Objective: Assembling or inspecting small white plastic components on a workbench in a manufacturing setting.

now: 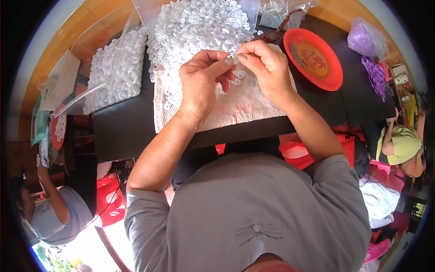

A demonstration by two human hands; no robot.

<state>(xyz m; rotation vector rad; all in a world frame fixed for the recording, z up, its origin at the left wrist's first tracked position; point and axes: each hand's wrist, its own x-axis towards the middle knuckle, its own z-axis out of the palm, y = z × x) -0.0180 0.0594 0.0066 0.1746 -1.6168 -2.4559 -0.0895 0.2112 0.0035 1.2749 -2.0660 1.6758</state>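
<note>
My left hand (204, 75) and my right hand (267, 70) meet above a cream cloth (253, 106), fingertips almost touching. Between the left thumb and forefinger is a small white plastic piece (229, 57), mostly covered by the fingers. The right thumb and forefinger are pinched together beside it; whatever lies between them is too small to make out. Just beyond the hands spreads a large heap of small white plastic pieces with holes (195, 27), spilling from a clear bin (146, 16) onto the cloth's left part.
A red plate (333, 68) holding small metallic bits lies right of the cloth on the black table (131, 131). Glasses (290, 20) and a clear bag (272, 19) sit behind it. More white pieces (115, 68) fill the left side. Other people sit at far left and far right.
</note>
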